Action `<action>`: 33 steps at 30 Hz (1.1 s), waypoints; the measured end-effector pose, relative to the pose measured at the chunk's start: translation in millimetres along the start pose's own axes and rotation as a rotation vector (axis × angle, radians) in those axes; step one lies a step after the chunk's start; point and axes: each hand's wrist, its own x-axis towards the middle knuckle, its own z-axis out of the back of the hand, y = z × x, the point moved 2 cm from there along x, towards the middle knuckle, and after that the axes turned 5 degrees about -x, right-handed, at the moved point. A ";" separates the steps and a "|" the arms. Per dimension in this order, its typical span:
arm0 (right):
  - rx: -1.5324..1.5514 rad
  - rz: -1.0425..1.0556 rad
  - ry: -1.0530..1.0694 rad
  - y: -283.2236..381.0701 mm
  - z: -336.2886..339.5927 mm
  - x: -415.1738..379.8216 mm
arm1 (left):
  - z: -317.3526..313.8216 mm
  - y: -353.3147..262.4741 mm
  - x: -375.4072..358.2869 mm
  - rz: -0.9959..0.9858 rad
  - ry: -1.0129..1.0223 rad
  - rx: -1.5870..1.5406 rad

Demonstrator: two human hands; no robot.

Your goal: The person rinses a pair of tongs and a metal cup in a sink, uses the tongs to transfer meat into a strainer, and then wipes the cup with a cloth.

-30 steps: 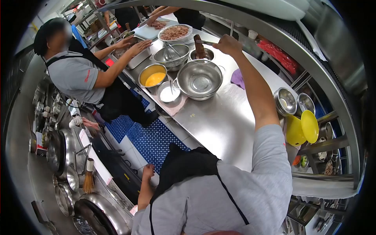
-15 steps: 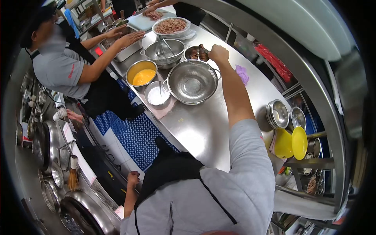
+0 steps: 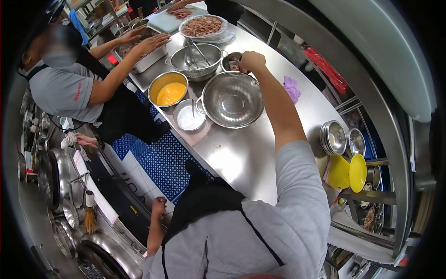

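My right hand (image 3: 253,61), its fingers curled, is over the right edge of a small steel bowl (image 3: 228,58) with brown pieces in it; what the fingers grip is hidden. Just in front of that bowl sits an empty perforated colander (image 3: 232,98). Low at my side, away from the steel table (image 3: 227,153), my left hand (image 3: 159,206) is loosely curled, and its fingertips are too small to make out. Left of the colander are a pot of yellow liquid (image 3: 171,94) and a bowl of white powder (image 3: 190,117) with a utensil in it.
A co-worker (image 3: 69,83) stands at the left, both hands over a steel tray (image 3: 151,59). Behind the colander are a mesh basin (image 3: 195,67) and a bowl of chopped meat (image 3: 202,26). Purple cloth (image 3: 291,89), stacked steel bowls (image 3: 333,137) and yellow bowls (image 3: 339,172) lie rightward.
The view has shifted slightly. My right hand has turned a little over the small bowl, and the dark pieces upright beside it have dropped from sight.
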 end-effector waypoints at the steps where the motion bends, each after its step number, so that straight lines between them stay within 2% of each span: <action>1: -0.013 0.013 0.009 3.2 -1.6 2.1 | -7.2 -28.9 -6.9 -0.001 -0.060 -0.008; 4: -0.115 0.054 0.024 12.4 7.6 -10.6 | -9.9 -45.1 11.7 -0.102 -0.010 -0.072; 8: -0.112 0.060 -0.019 10.3 26.8 -8.5 | -17.8 -48.0 -2.0 -0.106 -0.046 -0.050; 12: -0.096 0.048 -0.052 13.6 5.2 4.9 | -12.2 14.0 11.9 -0.041 0.003 0.020; 13: -0.183 0.083 0.017 18.4 4.6 0.7 | -8.4 30.8 13.9 -0.005 -0.003 -0.001; 14: -0.161 0.116 -0.023 20.6 -3.3 1.1 | -4.0 46.2 13.8 0.018 0.001 -0.008; 17: -0.096 0.120 -0.074 22.9 -26.4 11.4 | 1.1 40.5 -13.4 0.059 -0.060 -0.064; 19: -0.075 0.128 -0.103 19.0 -19.1 7.1 | 1.2 48.0 -28.9 0.093 -0.085 -0.104; 20: -0.041 0.107 -0.008 12.8 -10.8 5.8 | 5.9 54.6 -29.1 0.112 -0.079 -0.113; 23: 0.134 0.005 -0.136 -16.5 -2.0 1.0 | 0.6 51.6 -48.2 0.172 -0.100 -0.108; 25: 0.423 -0.063 0.005 -40.9 6.0 -11.2 | -3.2 59.4 -45.5 0.184 -0.156 -0.126; 27: 0.950 -0.048 0.064 -65.6 -9.5 -19.5 | -1.7 71.1 -29.5 0.138 -0.104 -0.138; 29: 1.189 -0.049 0.179 -76.1 -1.1 -52.7 | -3.4 69.8 -12.0 0.151 -0.123 -0.064; 31: 1.363 -0.036 0.265 -77.2 2.2 -85.6 | -6.6 64.5 -1.4 0.012 -0.106 -0.090; 33: 1.617 0.002 0.424 -81.1 -7.0 -110.0 | -6.0 63.9 20.3 -0.002 -0.029 0.016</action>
